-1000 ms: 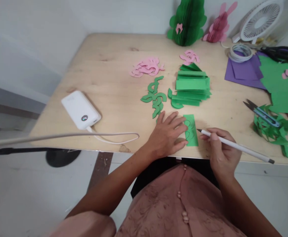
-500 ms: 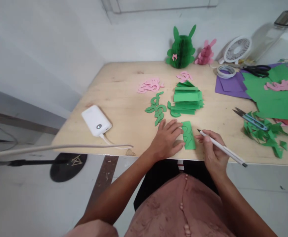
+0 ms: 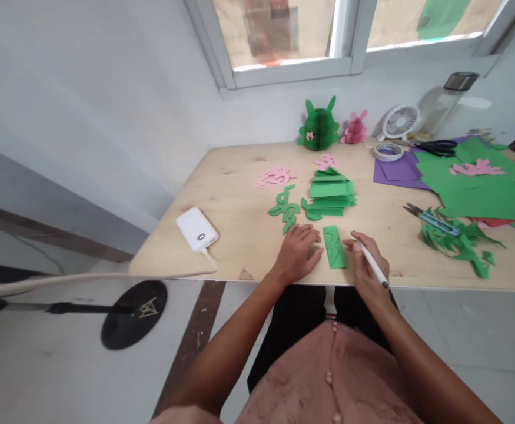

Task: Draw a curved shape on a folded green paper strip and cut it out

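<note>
A green paper strip [image 3: 334,247] with curved outlines drawn on it lies near the table's front edge. Just left of it my left hand [image 3: 300,253] rests flat on the wood, fingers stretched, with a small gap to the paper. On the other side my right hand [image 3: 367,265] grips a white pen [image 3: 372,260], its dark end toward my wrist; the writing tip is hard to make out. Beyond the strip sit a pile of folded green paper [image 3: 332,191] and several green cut-out shapes [image 3: 286,207]. Pink cut-outs [image 3: 276,176] lie farther back.
Blue-handled thread snips [image 3: 440,222] lie on green scraps [image 3: 464,244] at right. Behind them are green sheets [image 3: 473,197], purple paper [image 3: 398,169], black scissors [image 3: 437,147], tape [image 3: 388,152] and a fan [image 3: 401,122]. Paper rabbits [image 3: 319,126] stand at the back. A power bank [image 3: 197,229] with cable lies left.
My head view has tilted up, bringing the window in. My left hand has come off the green strip to its left. The pen has turned steeper in my right hand.
</note>
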A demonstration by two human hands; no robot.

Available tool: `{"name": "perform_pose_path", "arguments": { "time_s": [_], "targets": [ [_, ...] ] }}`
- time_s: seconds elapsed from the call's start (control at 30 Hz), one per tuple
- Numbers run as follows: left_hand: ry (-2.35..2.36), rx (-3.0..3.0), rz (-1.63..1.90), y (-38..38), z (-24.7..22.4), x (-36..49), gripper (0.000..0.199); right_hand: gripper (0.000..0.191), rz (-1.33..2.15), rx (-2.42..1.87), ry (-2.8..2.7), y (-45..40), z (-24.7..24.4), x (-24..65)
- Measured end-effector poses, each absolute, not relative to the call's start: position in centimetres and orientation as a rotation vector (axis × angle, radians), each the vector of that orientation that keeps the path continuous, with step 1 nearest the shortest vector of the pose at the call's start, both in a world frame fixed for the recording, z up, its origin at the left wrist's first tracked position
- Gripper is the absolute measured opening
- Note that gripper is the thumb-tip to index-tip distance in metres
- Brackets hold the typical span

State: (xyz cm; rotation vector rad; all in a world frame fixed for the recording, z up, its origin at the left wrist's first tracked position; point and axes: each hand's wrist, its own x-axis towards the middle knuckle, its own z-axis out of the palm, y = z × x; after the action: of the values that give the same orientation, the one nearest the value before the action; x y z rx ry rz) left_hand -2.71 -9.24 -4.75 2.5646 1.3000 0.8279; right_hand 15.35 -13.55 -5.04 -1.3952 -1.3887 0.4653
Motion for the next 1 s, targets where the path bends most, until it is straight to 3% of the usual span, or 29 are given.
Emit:
{"name": "perform_pose_path", "arguments": {
  "time_s": [1.0],
  "targets": [
    [0.988,2.764,0.769,-9.5,-5.1,-2.4,0.035,0.035,0.362,-1.468,-1.516,-13.4,-5.6,15.3]
  ]
}}
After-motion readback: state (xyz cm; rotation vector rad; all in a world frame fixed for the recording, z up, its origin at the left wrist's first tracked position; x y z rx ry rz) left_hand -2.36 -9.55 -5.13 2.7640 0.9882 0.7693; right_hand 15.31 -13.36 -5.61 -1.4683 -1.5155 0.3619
